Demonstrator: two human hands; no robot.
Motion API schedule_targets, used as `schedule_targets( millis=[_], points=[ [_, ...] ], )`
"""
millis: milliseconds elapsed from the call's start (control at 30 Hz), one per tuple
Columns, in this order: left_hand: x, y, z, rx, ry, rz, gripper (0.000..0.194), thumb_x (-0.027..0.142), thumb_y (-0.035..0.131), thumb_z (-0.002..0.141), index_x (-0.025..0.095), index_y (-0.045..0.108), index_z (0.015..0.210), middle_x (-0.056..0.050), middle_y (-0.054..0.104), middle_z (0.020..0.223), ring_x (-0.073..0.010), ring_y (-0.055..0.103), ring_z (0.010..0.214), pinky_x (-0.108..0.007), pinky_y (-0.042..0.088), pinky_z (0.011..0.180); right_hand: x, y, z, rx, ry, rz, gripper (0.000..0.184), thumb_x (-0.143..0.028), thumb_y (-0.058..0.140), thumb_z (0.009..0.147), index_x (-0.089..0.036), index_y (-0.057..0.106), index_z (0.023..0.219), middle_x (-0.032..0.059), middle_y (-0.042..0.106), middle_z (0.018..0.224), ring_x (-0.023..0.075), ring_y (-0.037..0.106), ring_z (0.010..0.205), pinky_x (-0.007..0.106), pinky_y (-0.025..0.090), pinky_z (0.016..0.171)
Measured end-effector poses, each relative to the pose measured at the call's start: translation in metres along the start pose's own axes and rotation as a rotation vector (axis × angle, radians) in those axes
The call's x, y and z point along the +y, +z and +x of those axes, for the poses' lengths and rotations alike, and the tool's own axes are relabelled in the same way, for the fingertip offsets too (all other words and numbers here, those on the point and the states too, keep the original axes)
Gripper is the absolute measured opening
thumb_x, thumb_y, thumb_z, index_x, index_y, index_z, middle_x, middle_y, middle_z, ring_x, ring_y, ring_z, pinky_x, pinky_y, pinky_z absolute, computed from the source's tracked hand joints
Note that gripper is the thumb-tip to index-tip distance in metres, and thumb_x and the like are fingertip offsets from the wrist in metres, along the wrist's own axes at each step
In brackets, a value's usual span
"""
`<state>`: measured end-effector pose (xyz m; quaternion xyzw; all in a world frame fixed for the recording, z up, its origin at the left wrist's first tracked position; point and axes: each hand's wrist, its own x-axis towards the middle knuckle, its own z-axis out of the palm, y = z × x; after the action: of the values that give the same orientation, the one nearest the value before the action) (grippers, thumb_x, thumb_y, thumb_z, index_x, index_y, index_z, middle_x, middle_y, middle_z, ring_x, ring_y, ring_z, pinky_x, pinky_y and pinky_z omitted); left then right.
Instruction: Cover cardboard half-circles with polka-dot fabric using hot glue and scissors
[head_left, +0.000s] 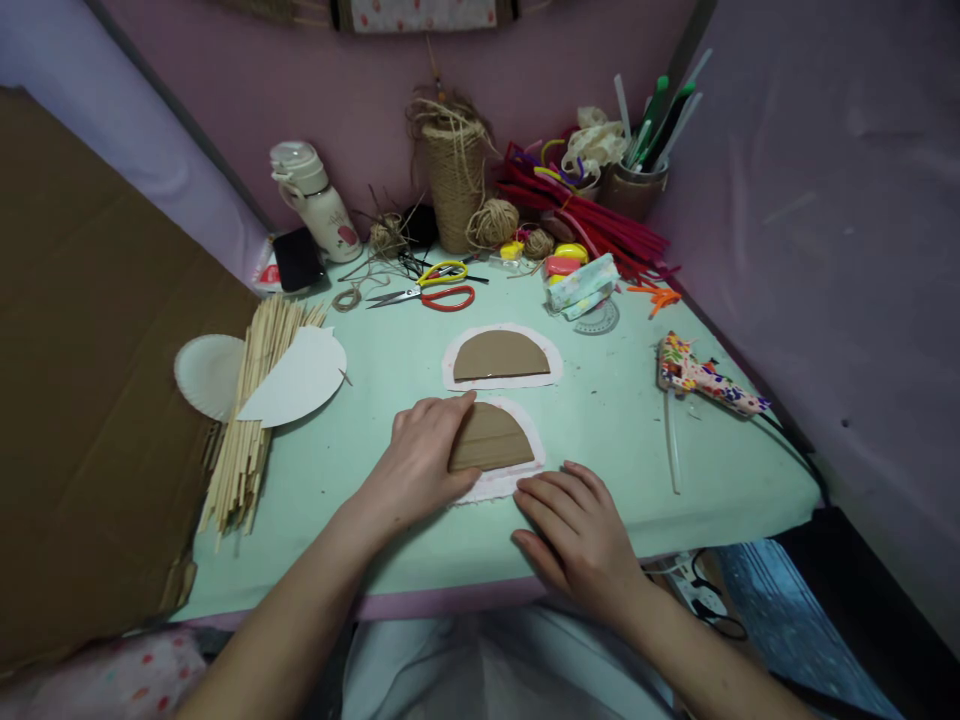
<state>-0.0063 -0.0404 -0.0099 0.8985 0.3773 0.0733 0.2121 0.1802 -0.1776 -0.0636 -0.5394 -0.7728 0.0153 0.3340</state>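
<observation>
My left hand lies flat, fingers together and stretched, on the left part of a brown cardboard half-circle that rests on a larger white fabric piece. My right hand lies open with fingers spread at the fabric's lower right edge, pressing on the pale green table. A second cardboard half-circle on white fabric lies just behind, untouched.
Bamboo sticks, paper plate pieces and a big cardboard sheet are at left. Scissors, twine-wrapped jar, bottle, pipe cleaners stand at the back. A patterned glue gun and glue stick lie right.
</observation>
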Motion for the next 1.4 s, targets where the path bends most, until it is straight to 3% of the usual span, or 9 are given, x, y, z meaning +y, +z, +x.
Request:
schedule_targets(
  millis=[800,933,1033,1100,1167,1267,1400],
  points=[
    [0.003,-0.005,-0.001,0.047,-0.025,0.004,0.073,0.030,0.066,0.074,0.021,0.036,0.140,-0.011,0.056,0.131,-0.0317,0.047,0.121,-0.048,0.035,0.098,-0.002,0.003,0.000,-0.004,0.017,0.013,0.021,-0.022,0.061,0.089,-0.017,0.064,0.109,0.0079,0.074,0.106,0.0262,0.061,0.100,0.050,0.040,0.097],
    [-0.001,-0.002,0.000,0.041,0.000,-0.004,0.073,0.028,0.066,0.075,0.020,0.036,0.141,-0.012,0.056,0.130,-0.0312,0.047,0.121,-0.047,0.035,0.098,-0.001,-0.007,0.001,-0.011,0.032,0.085,0.020,-0.022,0.062,0.089,-0.018,0.064,0.108,0.0078,0.073,0.104,0.0262,0.062,0.099,0.051,0.039,0.099],
    [-0.002,-0.001,0.000,0.044,0.009,-0.011,0.072,0.028,0.065,0.075,0.021,0.035,0.141,-0.012,0.055,0.133,-0.0311,0.046,0.122,-0.047,0.034,0.098,0.011,-0.024,0.019,0.039,0.092,0.155,0.019,-0.020,0.058,0.091,-0.021,0.063,0.109,0.0076,0.071,0.104,0.0235,0.063,0.099,0.046,0.043,0.098],
    [-0.001,0.000,0.000,0.048,0.017,-0.012,0.072,0.026,0.065,0.075,0.021,0.035,0.140,-0.011,0.053,0.136,-0.0306,0.045,0.124,-0.047,0.034,0.099,0.026,-0.033,0.044,0.063,0.187,0.158,0.017,-0.019,0.054,0.093,-0.021,0.063,0.108,0.0089,0.070,0.106,0.0230,0.062,0.101,0.039,0.048,0.087],
    [0.000,0.001,-0.001,0.053,0.029,-0.013,0.072,0.024,0.066,0.075,0.022,0.035,0.140,-0.011,0.051,0.138,-0.0298,0.043,0.126,-0.046,0.033,0.100,0.041,-0.036,0.077,-0.026,0.228,0.099,0.017,-0.018,0.055,0.092,-0.018,0.066,0.105,0.0095,0.070,0.101,0.0241,0.063,0.096,0.036,0.048,0.082],
    [0.000,0.004,-0.003,0.042,0.050,-0.020,0.068,0.022,0.066,0.074,0.022,0.037,0.136,-0.010,0.052,0.138,-0.0289,0.043,0.126,-0.045,0.033,0.099,0.056,-0.027,0.121,-0.307,0.279,-0.026,0.018,-0.017,0.056,0.090,-0.017,0.070,0.100,0.0095,0.073,0.099,0.0249,0.064,0.095,0.034,0.046,0.080],
    [-0.003,0.006,-0.009,0.013,0.085,-0.021,0.063,0.023,0.068,0.076,0.022,0.041,0.133,-0.010,0.051,0.139,-0.0291,0.041,0.127,-0.046,0.032,0.101,0.056,-0.009,0.147,-0.437,0.244,-0.035,0.018,-0.017,0.056,0.088,-0.018,0.073,0.094,0.0080,0.075,0.094,0.0229,0.065,0.090,0.028,0.043,0.074]
  ],
)
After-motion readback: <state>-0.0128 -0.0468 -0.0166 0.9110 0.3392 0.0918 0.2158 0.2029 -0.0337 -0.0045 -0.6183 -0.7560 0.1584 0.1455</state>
